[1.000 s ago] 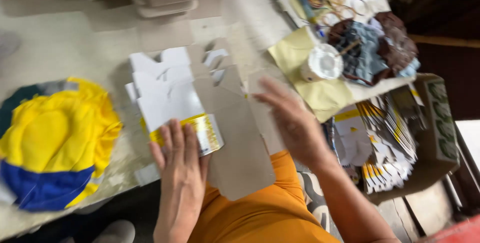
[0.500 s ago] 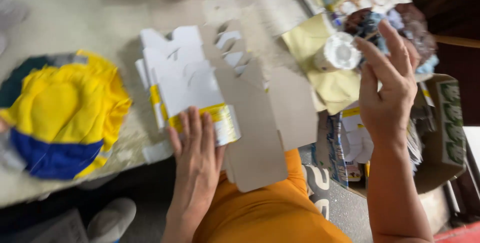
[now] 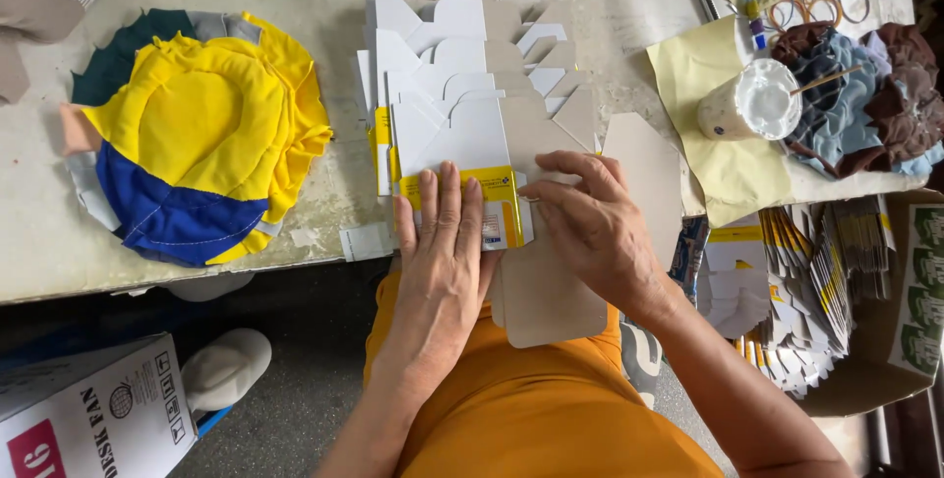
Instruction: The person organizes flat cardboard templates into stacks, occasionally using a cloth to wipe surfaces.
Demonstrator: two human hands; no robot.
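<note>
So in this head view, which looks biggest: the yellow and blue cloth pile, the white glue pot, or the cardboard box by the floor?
Largest to smallest, as they look:
1. Yellow and blue cloth pile
2. Cardboard box, though it is cut off at the frame edge and sits lower than the table, so these two are unsure
3. White glue pot, clearly smallest

Grey worktable (image 3: 295,6) — fanned box blanks (image 3: 462,114), fabric pile (image 3: 197,134), glue cup (image 3: 752,99)

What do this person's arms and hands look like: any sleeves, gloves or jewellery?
Both the left hand and right hand are bare: no gloves, and no rings or watch visible. The forearms are uncovered, with no sleeves in view. Orange clothing shows beneath the arms.
</note>
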